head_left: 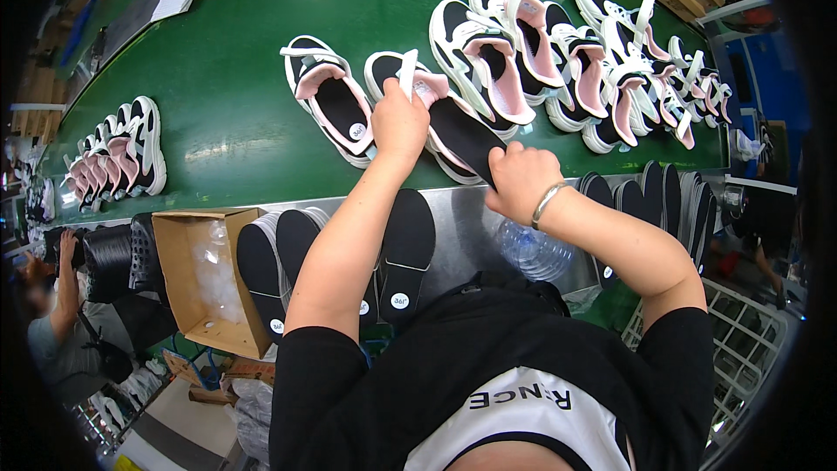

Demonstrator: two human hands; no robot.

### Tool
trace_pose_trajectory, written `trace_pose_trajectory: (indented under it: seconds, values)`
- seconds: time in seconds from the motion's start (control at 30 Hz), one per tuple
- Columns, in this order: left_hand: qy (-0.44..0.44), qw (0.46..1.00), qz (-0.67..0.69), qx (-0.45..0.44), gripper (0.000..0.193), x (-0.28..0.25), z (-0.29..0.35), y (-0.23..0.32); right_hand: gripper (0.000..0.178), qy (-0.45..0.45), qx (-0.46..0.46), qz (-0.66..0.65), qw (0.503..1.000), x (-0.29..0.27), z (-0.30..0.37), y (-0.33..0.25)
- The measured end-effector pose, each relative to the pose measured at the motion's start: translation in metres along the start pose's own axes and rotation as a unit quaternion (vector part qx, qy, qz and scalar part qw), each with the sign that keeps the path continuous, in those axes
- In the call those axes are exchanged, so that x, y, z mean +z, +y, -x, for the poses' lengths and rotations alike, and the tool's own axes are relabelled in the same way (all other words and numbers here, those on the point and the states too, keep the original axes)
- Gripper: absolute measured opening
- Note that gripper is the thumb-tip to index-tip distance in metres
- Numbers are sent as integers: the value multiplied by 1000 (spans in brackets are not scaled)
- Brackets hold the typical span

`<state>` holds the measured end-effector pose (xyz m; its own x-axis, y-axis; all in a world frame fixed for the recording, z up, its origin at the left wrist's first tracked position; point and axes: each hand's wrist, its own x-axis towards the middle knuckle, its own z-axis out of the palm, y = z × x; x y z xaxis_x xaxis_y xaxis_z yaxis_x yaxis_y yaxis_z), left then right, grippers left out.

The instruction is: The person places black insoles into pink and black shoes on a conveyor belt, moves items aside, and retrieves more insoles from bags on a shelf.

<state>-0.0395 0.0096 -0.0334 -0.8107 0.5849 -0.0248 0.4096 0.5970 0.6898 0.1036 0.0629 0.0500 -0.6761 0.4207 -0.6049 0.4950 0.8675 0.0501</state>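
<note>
Left hand (404,122) grips shoe (381,68); right hand (525,179) holds insole (466,133), which may crease if the pink lining (430,87) snags it.

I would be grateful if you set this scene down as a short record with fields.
Surface: green table
Left hand: left hand grips the tongue area of a black-and-white shoe with pink lining
Right hand: right hand holds one end of a black insole, its other end at the shoe's opening
Beside it, left: a similar shoe, insole inside
Other shoes: a cluster on the right, a row at far left
Near edge: upright insoles, open cardboard box, clear bottle
</note>
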Motion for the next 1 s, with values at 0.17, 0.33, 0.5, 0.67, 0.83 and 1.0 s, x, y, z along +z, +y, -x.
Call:
trace_pose_trajectory:
  seconds: [0.17,0.33,0.5,0.67,0.83,1.0]
  values:
    - [-4,1000,19,-5,19,-1,0,-1,16,112,-92,17,989,-2,-32,-19]
    - [-14,998,52,18,23,-1,3,-8,17,53,-87,-26,994,22,-82,-20]
    - [-6,998,63,21,23,0,6,-15,20,-25,-80,-21,996,29,-102,-25]
    - [-19,997,65,27,23,-3,1,-12,28,-167,-127,102,972,26,-120,-25]
    - [-31,999,30,12,22,-2,0,-12,23,-97,-51,26,994,27,-120,-37]
    - [-26,1000,9,-7,21,-3,-1,-3,20,-129,-154,149,968,7,-101,-23]
